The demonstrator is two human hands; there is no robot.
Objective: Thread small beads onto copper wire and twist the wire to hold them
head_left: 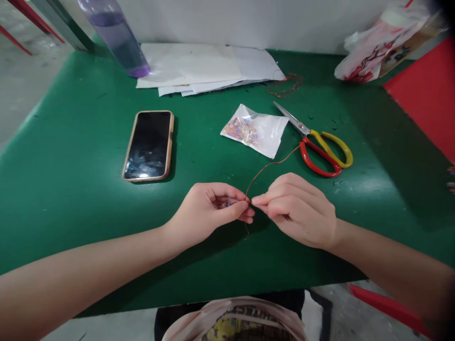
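Thin red cord (265,166) runs from beside the scissors' red handle down to my two hands, which meet above the near part of the green table. My left hand (209,208) pinches the cord between thumb and index finger, and small shiny beads (224,205) show partly inside its curled fingers. A short tail of cord hangs below those fingertips. My right hand (302,208) is closed, its thumb and index finger pinching the cord right beside the left fingertips. The exact knot or loop at the pinch is too small to make out.
Beyond my hands lie a clear packet of coloured beads (254,131) and scissors (320,147). A phone (149,146) is at left. Farther back are white papers (199,66), a purple bottle (119,40), tangled thread (289,85) and a bagged drink (382,45).
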